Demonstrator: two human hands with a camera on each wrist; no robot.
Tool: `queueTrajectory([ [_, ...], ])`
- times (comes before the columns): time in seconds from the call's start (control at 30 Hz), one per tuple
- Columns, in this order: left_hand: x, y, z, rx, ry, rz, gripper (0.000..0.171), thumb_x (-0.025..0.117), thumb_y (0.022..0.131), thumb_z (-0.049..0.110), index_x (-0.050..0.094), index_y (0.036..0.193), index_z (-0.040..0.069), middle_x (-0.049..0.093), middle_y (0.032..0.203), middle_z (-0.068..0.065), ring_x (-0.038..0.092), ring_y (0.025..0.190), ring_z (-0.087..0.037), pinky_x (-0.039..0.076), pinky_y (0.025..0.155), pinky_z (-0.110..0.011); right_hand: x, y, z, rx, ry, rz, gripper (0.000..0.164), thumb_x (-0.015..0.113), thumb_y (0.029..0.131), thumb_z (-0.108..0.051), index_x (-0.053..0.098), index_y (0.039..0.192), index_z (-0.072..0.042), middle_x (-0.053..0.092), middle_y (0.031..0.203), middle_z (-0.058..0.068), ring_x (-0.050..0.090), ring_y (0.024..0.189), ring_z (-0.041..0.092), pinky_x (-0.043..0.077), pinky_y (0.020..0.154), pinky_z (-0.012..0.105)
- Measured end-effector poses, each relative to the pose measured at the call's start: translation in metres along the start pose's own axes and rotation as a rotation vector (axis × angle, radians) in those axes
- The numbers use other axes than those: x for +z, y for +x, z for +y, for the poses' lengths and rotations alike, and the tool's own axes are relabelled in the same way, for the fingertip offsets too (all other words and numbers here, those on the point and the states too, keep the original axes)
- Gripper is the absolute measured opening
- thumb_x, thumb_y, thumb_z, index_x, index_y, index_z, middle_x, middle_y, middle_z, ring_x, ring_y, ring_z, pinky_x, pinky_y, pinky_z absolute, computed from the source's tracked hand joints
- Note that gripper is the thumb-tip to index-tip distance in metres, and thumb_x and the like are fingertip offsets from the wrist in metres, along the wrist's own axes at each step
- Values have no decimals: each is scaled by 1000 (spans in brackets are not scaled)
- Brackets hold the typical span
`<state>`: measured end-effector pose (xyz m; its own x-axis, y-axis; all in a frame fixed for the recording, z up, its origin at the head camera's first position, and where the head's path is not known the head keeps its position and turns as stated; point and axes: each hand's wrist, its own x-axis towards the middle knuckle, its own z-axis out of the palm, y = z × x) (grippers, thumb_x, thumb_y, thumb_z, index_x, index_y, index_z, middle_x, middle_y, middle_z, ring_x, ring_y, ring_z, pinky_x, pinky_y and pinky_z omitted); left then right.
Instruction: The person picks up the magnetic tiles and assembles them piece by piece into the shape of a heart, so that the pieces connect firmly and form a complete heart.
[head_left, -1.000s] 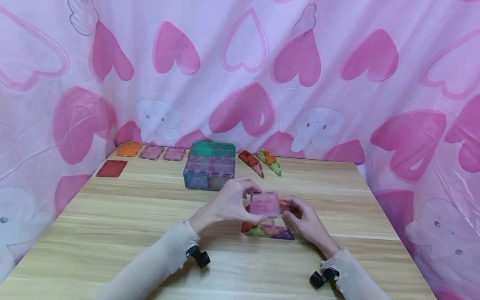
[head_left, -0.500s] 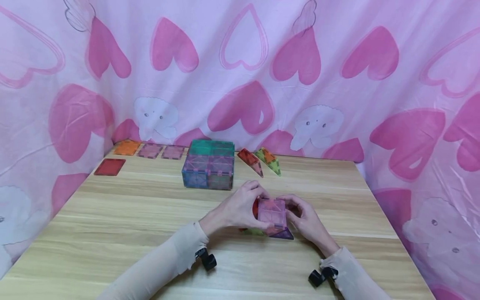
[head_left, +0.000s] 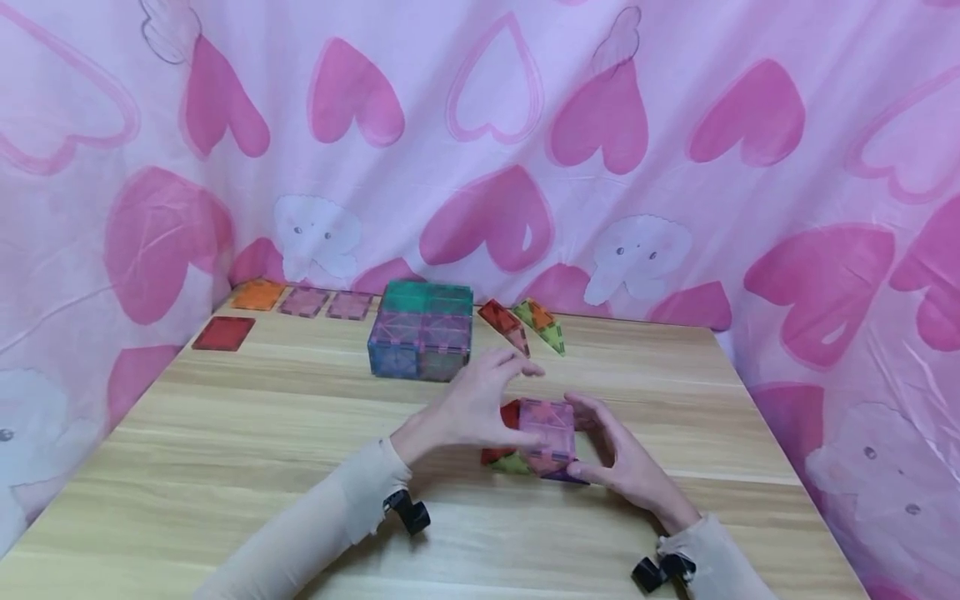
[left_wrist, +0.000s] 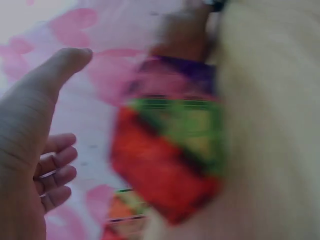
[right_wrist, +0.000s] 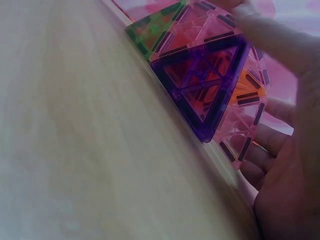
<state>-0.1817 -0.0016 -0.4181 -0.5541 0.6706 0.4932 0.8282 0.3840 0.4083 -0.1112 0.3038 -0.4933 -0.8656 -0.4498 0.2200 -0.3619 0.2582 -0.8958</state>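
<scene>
Several translucent magnetic tiles form a small structure on the table. In the head view a pink square tile (head_left: 547, 423) lies on top. The right wrist view shows a purple triangle tile (right_wrist: 202, 85) at the front and a pink triangle (right_wrist: 236, 132) beside it. A red tile (left_wrist: 150, 157) and a green triangle (left_wrist: 197, 125) face the left wrist camera, blurred. My left hand (head_left: 474, 408) is spread at the structure's left, holding nothing, its thumb near the pink square. My right hand (head_left: 626, 454) holds the structure's right side, fingers behind and thumb toward the front.
Farther back stands a block of stacked tiles (head_left: 422, 329), green, purple and blue. Red-pink triangles (head_left: 504, 325) and green-orange triangles (head_left: 540, 323) lie to its right. Orange (head_left: 257, 296), pink (head_left: 303, 302) and red (head_left: 223, 333) squares lie at the back left.
The pink square came down and right onto the structure. My left hand has let go of it and spread its fingers. My right thumb has moved lower, toward the purple triangle.
</scene>
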Motion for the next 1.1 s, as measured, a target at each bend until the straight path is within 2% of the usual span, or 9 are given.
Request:
queueTrajectory([
  [0.13, -45, 3, -7, 1, -42, 159, 87, 100, 75, 54, 68, 145, 14, 67, 142, -4, 59, 136, -20, 48, 119, -48, 2, 1, -2, 27, -48, 2, 102, 94, 89, -9, 36, 173, -20, 47, 168, 11, 42, 157, 15, 25, 129, 16],
  [0.23, -82, -2, -22, -12, -95, 295, 85, 100, 76, 48, 67, 147, 15, 68, 146, -2, 58, 139, -20, 46, 121, -52, 3, 1, -3, 25, -76, -4, 104, 96, 87, -12, 36, 172, -20, 48, 167, 10, 43, 156, 15, 24, 129, 15],
  [0.37, -125, -19, -53, -78, -127, 439, 80, 98, 79, 39, 67, 149, 18, 68, 148, 1, 59, 140, -20, 47, 119, -54, 2, 2, 0, -27, -114, -4, 104, 97, 86, -14, 38, 172, -16, 53, 164, 12, 48, 153, 17, 26, 127, 14],
  [0.5, -147, -44, -96, -209, -137, 525, 75, 97, 82, 25, 68, 151, 18, 68, 152, -1, 56, 144, -23, 43, 121, -56, 2, 2, 2, -35, -125, -7, 105, 98, 86, -16, 38, 172, -16, 54, 163, 11, 49, 152, 18, 27, 127, 14],
  [0.63, -150, -73, -137, -402, -186, 526, 73, 95, 89, 21, 64, 155, 18, 63, 157, -3, 52, 145, -25, 43, 121, -51, 2, 2, -1, 9, -104, -12, 104, 98, 86, -17, 38, 171, -21, 53, 163, 8, 49, 153, 18, 28, 127, 15],
  [0.73, -144, -91, -160, -540, -263, 484, 74, 92, 95, 28, 59, 160, 17, 57, 164, -3, 48, 152, -27, 41, 128, -52, 3, 2, -2, 16, -95, -12, 104, 98, 86, -16, 38, 171, -21, 53, 163, 9, 49, 152, 20, 29, 128, 17],
  [0.8, -139, -102, -174, -601, -297, 454, 77, 90, 97, 34, 56, 163, 15, 54, 167, -4, 44, 158, -29, 37, 131, -57, 3, 2, -1, 20, -95, -13, 104, 98, 87, -16, 38, 171, -21, 53, 163, 9, 49, 152, 19, 28, 128, 17],
  [0.93, -127, -117, -196, -655, -223, 372, 84, 87, 98, 43, 50, 168, 15, 48, 173, -10, 38, 163, -38, 33, 130, -67, 3, 2, -1, 30, -104, -11, 103, 98, 87, -18, 38, 171, -24, 53, 164, 6, 48, 153, 17, 28, 129, 17],
  [1.1, -115, -126, -213, -644, -81, 205, 88, 82, 101, 42, 42, 171, 8, 35, 178, -24, 28, 165, -49, 25, 130, -73, 3, 2, -2, 23, -113, -10, 102, 97, 88, -18, 39, 171, -23, 52, 165, 7, 49, 154, 20, 28, 128, 17],
])
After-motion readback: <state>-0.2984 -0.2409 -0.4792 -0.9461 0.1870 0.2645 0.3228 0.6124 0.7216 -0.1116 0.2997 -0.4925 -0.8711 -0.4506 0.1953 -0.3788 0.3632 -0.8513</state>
